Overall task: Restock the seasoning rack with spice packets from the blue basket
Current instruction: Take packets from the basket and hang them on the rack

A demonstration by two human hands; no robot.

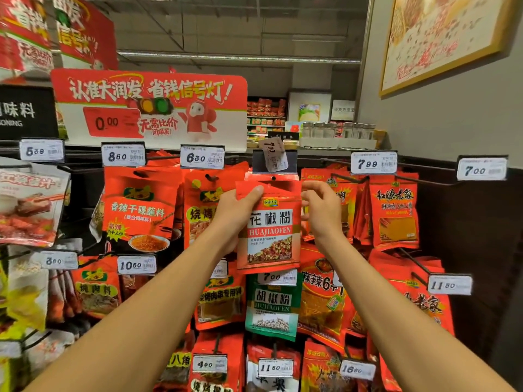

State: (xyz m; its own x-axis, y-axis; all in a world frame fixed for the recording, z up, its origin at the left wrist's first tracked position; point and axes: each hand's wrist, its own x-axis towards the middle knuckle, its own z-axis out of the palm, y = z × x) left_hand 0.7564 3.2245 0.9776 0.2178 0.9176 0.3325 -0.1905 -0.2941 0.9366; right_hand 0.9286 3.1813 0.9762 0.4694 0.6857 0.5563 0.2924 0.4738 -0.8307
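I hold a red spice packet (270,230) marked HUAJIAOFEN up against the seasoning rack (433,182), just below a black tag holder with a loose 7.00 price tag (274,155). My left hand (235,210) grips the packet's upper left corner, thumb on the front. My right hand (322,213) is at the packet's upper right edge with its fingers curled onto it. The packet's hang hole sits at the peg under the holder; the peg itself is hidden. The blue basket is out of view.
Red packets hang on pegs on both sides, and a green pepper packet (273,304) hangs right below. A red promotional sign (150,108) tops the rack. A grey wall (452,123) closes in on the right, with glass jars (336,130) on a shelf behind.
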